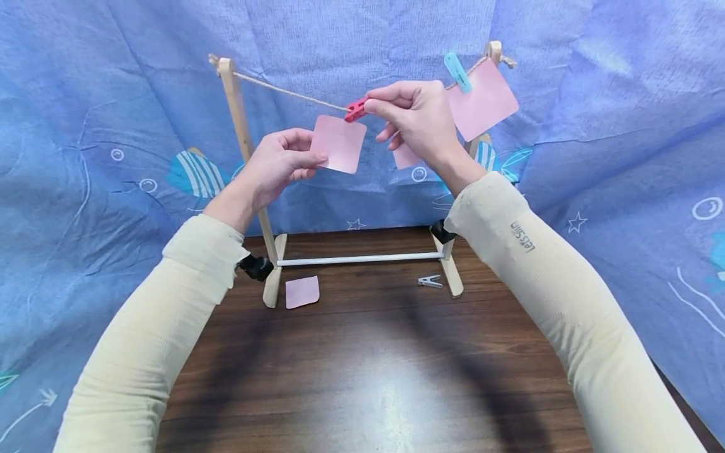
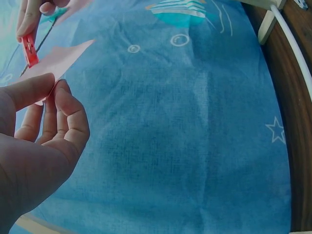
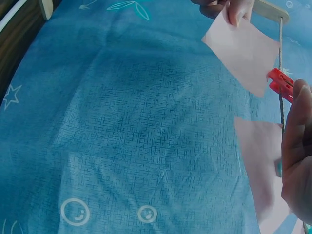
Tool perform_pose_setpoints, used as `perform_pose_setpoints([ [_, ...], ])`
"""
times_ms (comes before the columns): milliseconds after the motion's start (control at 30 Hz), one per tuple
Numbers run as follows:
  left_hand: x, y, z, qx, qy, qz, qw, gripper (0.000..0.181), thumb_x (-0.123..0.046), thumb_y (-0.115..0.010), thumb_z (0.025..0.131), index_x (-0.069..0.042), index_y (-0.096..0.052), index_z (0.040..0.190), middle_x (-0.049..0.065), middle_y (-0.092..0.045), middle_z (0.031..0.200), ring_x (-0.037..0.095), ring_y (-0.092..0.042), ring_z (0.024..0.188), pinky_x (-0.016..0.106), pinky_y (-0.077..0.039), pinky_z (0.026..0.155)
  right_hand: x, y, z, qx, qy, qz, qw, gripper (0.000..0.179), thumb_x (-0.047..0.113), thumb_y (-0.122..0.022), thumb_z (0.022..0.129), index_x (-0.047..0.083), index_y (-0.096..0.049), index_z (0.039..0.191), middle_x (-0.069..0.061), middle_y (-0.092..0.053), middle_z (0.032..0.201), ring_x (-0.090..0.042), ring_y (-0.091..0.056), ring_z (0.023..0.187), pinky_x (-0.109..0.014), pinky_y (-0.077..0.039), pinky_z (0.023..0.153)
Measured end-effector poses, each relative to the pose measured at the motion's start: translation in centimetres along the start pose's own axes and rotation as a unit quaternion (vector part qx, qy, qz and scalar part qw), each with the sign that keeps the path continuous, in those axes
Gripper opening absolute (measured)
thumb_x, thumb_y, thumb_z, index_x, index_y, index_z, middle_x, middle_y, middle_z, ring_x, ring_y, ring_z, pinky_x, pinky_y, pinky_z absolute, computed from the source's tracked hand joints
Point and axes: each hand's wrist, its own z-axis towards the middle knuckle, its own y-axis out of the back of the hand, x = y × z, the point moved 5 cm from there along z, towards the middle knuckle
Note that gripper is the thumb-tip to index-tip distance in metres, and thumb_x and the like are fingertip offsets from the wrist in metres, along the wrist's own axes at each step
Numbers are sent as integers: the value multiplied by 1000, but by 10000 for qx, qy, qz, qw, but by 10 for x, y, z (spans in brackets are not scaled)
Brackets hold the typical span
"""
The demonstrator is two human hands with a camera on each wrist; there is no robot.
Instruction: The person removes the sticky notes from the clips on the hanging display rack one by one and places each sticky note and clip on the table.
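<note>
My left hand [image 1: 286, 157] pinches a pink square paper note [image 1: 340, 146] by its left edge, between thumb and fingers. With thumb and index finger, my right hand [image 1: 416, 119] grips a red clothespin [image 1: 356, 109] at the rope [image 1: 289, 93]. In the right wrist view the red clothespin [image 3: 281, 84] straddles the rope, close to the edge of the held note [image 3: 246, 51]; I cannot tell whether it bites the paper. A second pink note [image 1: 484, 100] hangs to the right beside a light blue clothespin [image 1: 457, 72]. Another pink piece [image 1: 404, 156] shows partly behind my right hand.
The rope runs between two wooden posts [image 1: 240, 119] of a stand joined low down by a white bar [image 1: 359, 258]. On the brown table [image 1: 340, 352] lie a pink note [image 1: 303, 292] and a grey clothespin [image 1: 430, 281]. A blue patterned cloth [image 1: 362, 195] hangs behind.
</note>
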Motion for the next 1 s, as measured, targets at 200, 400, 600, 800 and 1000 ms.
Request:
perform_pose_setpoints([
  [200,0,-2,-1,82,-50,-66,9999,30,-5,-79,89,-4,-67,116,10,-67,106,21,-65,89,23,-56,70,-1,13,-3,-267,-100,572,9980,24,10,-82,87,0,-78,108,-16,-76,93,-20,-66,50,-32,-55,44],
  [400,6,-3,-14,268,-112,-250,9993,25,-3,-77,90,-5,-69,114,8,-70,102,18,-65,84,23,-54,69,1,24,-18,-403,-52,725,9965,24,11,-82,86,3,-78,108,-14,-76,98,-21,-67,53,-32,-56,47],
  [600,23,-7,-47,827,-112,-336,9959,23,1,-73,92,-7,-74,114,8,-73,97,15,-65,78,24,-55,69,2,35,-50,-299,-125,1087,9936,27,3,-83,84,-2,-76,110,-17,-76,100,-21,-65,50,-30,-54,43],
  [800,44,-2,-75,1083,-162,-66,9940,28,1,-70,93,-10,-72,119,7,-73,99,15,-66,83,26,-55,72,-5,45,-88,220,-255,659,9973,34,3,-83,85,0,-74,117,-16,-76,102,-26,-72,62,-39,-58,48],
  [1000,74,6,-96,1123,-178,642,9914,29,-4,-73,93,-4,-66,121,8,-73,99,16,-69,84,29,-58,73,-23,53,-128,1051,-793,-101,9912,37,7,-79,89,5,-71,125,-19,-75,102,-31,-74,70,-44,-61,61],
])
